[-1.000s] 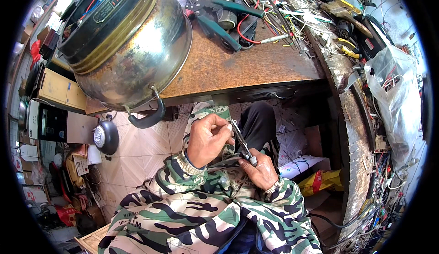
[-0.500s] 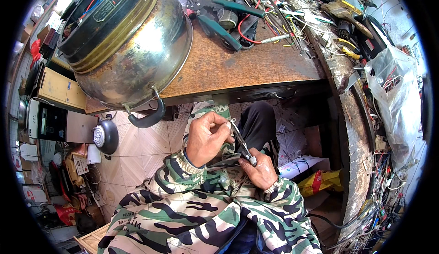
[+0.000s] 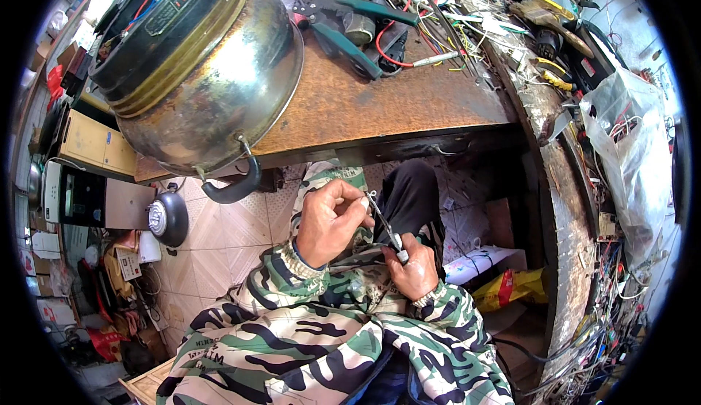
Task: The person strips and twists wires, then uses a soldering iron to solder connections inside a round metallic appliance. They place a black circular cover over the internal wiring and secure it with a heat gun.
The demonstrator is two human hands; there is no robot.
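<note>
Both hands are held close together in my lap, below the edge of the wooden workbench (image 3: 409,106). My right hand (image 3: 416,265) grips the handle of a thin metal tool (image 3: 384,224), which slants up to the left. My left hand (image 3: 330,220) has its fingers pinched at the tool's upper tip, around something too small to make out. I wear camouflage sleeves (image 3: 292,332). An upturned, dented metal cooker body (image 3: 201,76) lies on the bench above my left hand, its black handle (image 3: 232,186) hanging over the edge.
Green-handled pliers (image 3: 350,29) and tangled red and white wires (image 3: 423,33) lie on the bench. A cluttered side shelf with a plastic bag (image 3: 621,135) runs down the right. On the tiled floor at left lie a black round lid (image 3: 166,219) and boxes (image 3: 91,142).
</note>
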